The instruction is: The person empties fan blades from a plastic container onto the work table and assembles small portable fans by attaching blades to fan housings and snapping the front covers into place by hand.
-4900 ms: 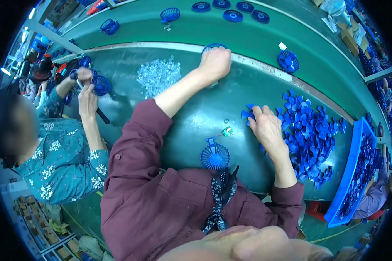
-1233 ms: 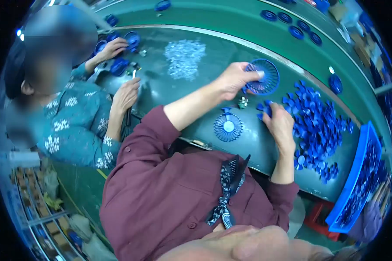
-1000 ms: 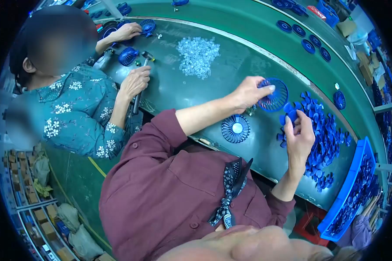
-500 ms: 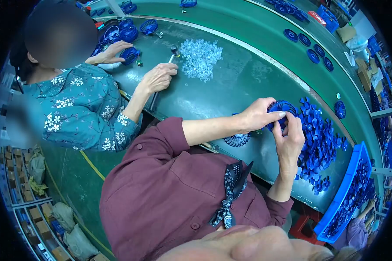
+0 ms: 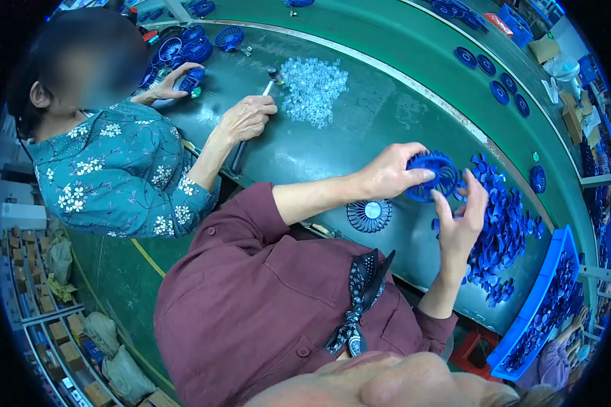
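My left hand (image 5: pixel 390 173) grips a round blue slatted fan grille (image 5: pixel 433 178) above the green workbench, thumb on its near rim. Just right of the grille is my right hand (image 5: pixel 463 217), its thumb and fingers apart and apparently holding nothing. Below my left wrist, a second slatted grille (image 5: pixel 369 216) with a pale centre lies flat on the bench. Beyond my right hand spreads a heap of small blue plastic pieces (image 5: pixel 499 237).
A co-worker at left holds a hammer (image 5: pixel 268 88) in one hand and a blue part in the other. Clear small pieces (image 5: pixel 312 91) lie piled mid-bench. A blue bin (image 5: pixel 523 339) stands at right. Blue round parts (image 5: pixel 500 93) sit on the green conveyor (image 5: pixel 414 61).
My right hand has come off the grille and opened, moving slightly right. The left hand has tilted the grille, uncovering the one on the bench. The co-worker's far hand has lifted a blue part.
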Motion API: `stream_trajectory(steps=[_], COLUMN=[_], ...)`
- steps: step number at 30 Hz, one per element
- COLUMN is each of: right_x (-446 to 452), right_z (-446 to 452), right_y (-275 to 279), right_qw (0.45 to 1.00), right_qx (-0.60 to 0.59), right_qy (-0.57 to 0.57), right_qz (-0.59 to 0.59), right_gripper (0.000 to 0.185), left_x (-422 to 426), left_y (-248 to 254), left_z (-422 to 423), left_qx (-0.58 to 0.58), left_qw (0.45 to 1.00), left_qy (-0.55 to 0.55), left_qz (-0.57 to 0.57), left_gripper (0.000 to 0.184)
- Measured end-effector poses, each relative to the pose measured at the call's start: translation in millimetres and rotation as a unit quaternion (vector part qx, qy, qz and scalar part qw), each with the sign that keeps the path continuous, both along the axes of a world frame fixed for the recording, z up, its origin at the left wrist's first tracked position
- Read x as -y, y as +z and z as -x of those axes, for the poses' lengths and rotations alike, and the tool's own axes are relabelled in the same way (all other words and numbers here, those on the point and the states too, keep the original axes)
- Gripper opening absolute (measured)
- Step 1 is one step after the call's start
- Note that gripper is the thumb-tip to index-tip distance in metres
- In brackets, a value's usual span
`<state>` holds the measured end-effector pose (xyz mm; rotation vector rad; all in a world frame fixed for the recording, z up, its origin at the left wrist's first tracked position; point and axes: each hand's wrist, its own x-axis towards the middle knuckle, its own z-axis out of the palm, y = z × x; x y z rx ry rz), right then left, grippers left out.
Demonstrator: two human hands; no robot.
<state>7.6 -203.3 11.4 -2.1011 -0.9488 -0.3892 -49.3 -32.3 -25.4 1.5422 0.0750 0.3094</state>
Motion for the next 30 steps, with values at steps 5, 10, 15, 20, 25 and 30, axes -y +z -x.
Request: stream_trajectory(steps=[5, 10, 15, 20, 25, 30], right_x=[3, -19, -50, -36, -25, -3], right_z=[-25, -52, -116, -155, -64, 3], right_y=[-27, -22, -23, -72, -84, -104], right_qw=[0.924, 0.923, 0.901, 0.81, 0.91, 0.961], right_qx=[-0.352, -0.36, -0.423, -0.51, -0.402, -0.272], right_qy=[0.132, 0.137, 0.03, 0.004, -0.017, -0.033], right_qz=[-0.065, 0.025, -0.092, -0.288, -0.099, -0.026], right_gripper=[0.034, 0.028, 0.02, 0.02, 0.022, 0.016], left_x=[1, -14, -53, -122, -230, -333], left_y=[-3, -10, -1, -3, -7, -24], left_z=[-2, -19, -32, -46, -109, -151], left_qx=[0.005, -0.045, 0.01, -0.02, -0.07, -0.175], left_qw=[0.99, 0.979, 0.959, 0.926, 0.834, 0.732], left_qy=[0.013, 0.044, 0.145, 0.202, 0.332, 0.388], left_qz=[-0.142, -0.192, -0.242, -0.317, -0.435, -0.533], left_gripper=[0.033, 0.039, 0.053, 0.046, 0.046, 0.048])
